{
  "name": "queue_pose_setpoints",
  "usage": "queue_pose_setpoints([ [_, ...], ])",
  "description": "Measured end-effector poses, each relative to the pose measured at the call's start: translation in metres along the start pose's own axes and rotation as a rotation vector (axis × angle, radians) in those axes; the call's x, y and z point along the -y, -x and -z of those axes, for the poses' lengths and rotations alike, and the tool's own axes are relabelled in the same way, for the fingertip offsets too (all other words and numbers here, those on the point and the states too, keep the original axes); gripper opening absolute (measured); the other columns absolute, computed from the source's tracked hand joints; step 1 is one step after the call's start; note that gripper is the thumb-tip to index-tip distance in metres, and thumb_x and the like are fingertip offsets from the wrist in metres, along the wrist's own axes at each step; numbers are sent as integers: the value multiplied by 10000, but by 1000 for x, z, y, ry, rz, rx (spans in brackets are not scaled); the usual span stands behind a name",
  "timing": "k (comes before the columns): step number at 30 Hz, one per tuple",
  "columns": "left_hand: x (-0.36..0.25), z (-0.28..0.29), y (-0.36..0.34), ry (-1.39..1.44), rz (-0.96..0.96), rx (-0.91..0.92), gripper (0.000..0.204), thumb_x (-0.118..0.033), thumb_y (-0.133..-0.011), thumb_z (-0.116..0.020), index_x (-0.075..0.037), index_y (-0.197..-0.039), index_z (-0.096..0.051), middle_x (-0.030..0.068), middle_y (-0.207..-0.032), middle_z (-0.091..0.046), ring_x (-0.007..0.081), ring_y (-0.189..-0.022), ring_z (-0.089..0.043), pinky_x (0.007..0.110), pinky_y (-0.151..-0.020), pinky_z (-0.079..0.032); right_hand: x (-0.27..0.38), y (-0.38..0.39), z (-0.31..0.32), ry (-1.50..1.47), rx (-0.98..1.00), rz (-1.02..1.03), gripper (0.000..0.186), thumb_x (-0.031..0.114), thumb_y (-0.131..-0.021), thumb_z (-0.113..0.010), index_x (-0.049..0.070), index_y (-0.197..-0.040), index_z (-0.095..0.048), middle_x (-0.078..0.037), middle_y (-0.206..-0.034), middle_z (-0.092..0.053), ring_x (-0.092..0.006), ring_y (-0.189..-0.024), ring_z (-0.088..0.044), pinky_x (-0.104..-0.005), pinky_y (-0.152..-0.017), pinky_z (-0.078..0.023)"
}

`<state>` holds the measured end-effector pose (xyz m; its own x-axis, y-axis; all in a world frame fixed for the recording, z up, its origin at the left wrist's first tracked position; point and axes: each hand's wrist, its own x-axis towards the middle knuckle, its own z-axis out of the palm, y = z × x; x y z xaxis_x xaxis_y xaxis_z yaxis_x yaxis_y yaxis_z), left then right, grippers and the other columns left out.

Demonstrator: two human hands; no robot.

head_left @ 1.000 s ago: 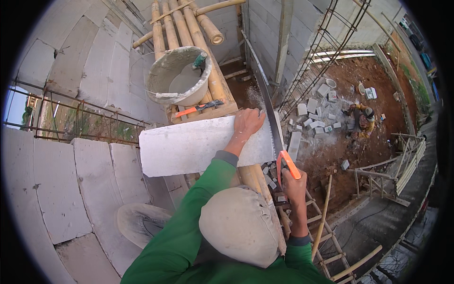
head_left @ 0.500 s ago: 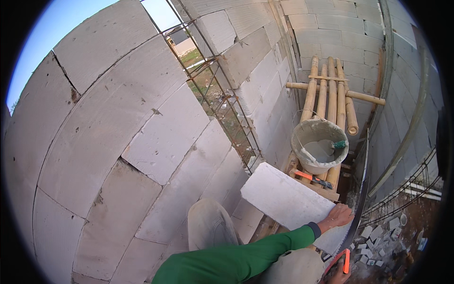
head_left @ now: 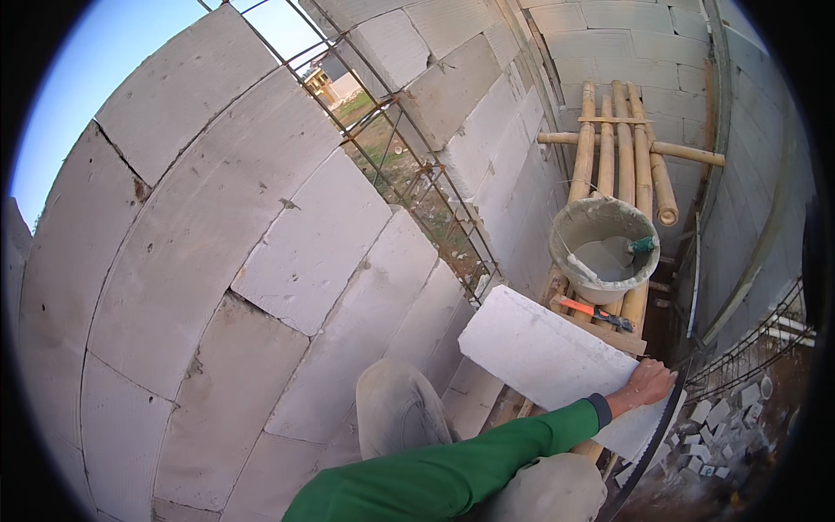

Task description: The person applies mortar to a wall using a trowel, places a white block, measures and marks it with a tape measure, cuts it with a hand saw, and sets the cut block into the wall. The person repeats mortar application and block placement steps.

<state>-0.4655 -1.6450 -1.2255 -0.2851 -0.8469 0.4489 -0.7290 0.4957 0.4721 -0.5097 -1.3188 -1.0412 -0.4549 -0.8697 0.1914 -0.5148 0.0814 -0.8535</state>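
My left hand (head_left: 647,383), at the end of a green sleeve, grips the far right part of a long white block (head_left: 548,348), fingers curled at its edge. That block lies across bamboo scaffold planks. A toothed saw blade (head_left: 659,439) runs along the block's right end, beside my fingers; its handle is out of view, as is my right hand. Just beyond the block, an orange-and-black tool (head_left: 596,313) rests on the bamboo. Behind it stands a bucket (head_left: 584,280) of grey wet mix, holding a green-handled tool (head_left: 642,245).
Block walls (head_left: 174,287) rise on the left and behind, with a rebar cage (head_left: 383,111) across an opening. Bamboo poles (head_left: 626,130) extend toward the far corner. My knees (head_left: 387,400) sit near the block. At lower right, broken blocks (head_left: 713,435) lie on ground far below.
The view has swung toward the left wall, so my right hand and the saw's orange handle have left the frame. My left hand stays on the block.
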Motion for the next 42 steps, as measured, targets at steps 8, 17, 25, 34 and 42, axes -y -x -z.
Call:
queue_pose_setpoints([
  [8, -3, -13, 6, 21, 79, 139, 273, -255, -980, -654, -86, -777, -724, 147, -842, -670, 346, -917, -647, 489, -889, -467, -74, -59, -28, 139, 127, 20, 373, 244, -1084, -622, -53, -1279, -733, -190, -1126, -764, -276, -956, -701, -393, -881, -548],
  [17, -8, -4, 0, 50, 118, 190, 311, -269, -981, -641, -44, -794, -747, 182, -876, -686, 365, -944, -651, 501, -914, -467, -6, -24, 13, 269, 129, 83, 340, 177, -1040, -630, -70, -1261, -702, -217, -1118, -730, -304, -966, -709, -401, -829, -572],
  [25, 3, -8, 10, 1, 35, 96, 294, -253, -953, -643, -56, -751, -727, 164, -849, -681, 343, -907, -644, 477, -851, -461, 14, -39, -18, 33, 122, 121, 390, 274, -1043, -630, -93, -1153, -704, -166, -911, -711, -288, -768, -683, -398, -719, -558],
  [34, 13, 31, 9, -202, -345, -97, 318, -407, -944, -592, -136, -778, -613, 96, -828, -567, 298, -837, -548, 532, -859, -383, 80, -101, -62, -323, 340, 65, 383, 270, -1042, -630, -86, -1162, -703, -160, -898, -704, -280, -754, -676, -393, -704, -552],
  [42, 37, 76, 36, -83, -280, 106, 318, -439, -962, -588, -122, -978, -604, 124, -1034, -542, 341, -1017, -499, 602, -964, -311, 124, -112, -80, -444, 489, 147, 377, 267, -1041, -629, -80, -1171, -703, -154, -887, -698, -274, -742, -670, -389, -691, -546],
])
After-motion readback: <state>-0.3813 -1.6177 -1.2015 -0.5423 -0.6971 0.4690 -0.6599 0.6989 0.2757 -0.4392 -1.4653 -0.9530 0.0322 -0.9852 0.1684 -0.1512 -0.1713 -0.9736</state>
